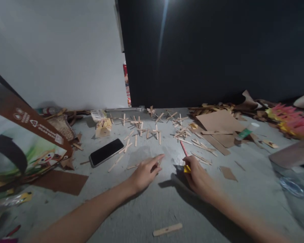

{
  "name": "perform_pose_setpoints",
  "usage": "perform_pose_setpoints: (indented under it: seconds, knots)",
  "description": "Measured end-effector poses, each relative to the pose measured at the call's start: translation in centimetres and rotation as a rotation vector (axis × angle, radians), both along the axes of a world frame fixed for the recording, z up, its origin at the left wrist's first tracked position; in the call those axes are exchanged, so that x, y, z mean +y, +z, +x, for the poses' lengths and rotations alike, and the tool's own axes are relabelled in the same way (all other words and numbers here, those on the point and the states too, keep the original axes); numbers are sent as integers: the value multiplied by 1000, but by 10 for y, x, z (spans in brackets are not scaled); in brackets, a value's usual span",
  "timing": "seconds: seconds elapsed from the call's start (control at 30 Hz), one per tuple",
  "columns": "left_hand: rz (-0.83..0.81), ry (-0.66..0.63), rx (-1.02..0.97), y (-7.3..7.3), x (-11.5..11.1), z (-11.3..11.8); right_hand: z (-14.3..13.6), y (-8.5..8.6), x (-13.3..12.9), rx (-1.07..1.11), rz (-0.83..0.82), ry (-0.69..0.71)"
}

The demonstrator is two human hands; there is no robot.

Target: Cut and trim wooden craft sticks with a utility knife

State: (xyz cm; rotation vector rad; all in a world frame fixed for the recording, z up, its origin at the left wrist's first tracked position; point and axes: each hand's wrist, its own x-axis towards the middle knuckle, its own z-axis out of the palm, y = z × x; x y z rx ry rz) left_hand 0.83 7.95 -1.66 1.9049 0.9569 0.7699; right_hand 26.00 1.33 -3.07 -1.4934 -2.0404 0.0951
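Observation:
My left hand rests low over the grey tabletop, index finger stretched forward and thumb apart from it. A pale sliver shows between those fingers; I cannot make out whether it is wood or another finger. A wooden craft stick lies just beside this hand. My right hand is closed around a thin red pencil-like stick, which points away from me. Something yellow shows at the same grip, partly hidden by the fingers. Beyond both hands lie several craft sticks joined into crosses.
A phone lies at left, near a printed carton. To the right are cardboard sheets, a glue stick and pink-yellow flower-like shapes. One craft stick lies close to me. A dark panel stands behind.

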Motion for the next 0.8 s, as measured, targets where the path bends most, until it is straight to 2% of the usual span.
perform_pose_setpoints:
  seconds: [0.1,0.2,0.33,0.47,0.53,0.63,0.8]
  knots:
    - [148,52,193,1,4,-4,-4,14,-1,25,-83,33]
    - [197,7,344,2,11,-8,-3,33,-2,-61,-187,13]
    - [283,-87,404,5,21,-13,-7,56,0,-327,-283,135]
    - [300,-133,421,7,27,-15,-17,70,7,-478,-367,252]
    - [298,-144,432,7,28,-16,-22,72,12,-525,-430,262]
    - [288,-148,427,6,29,-16,-26,70,19,-609,-494,205]
    - [280,-138,418,6,30,-16,-27,56,27,-624,-475,181]
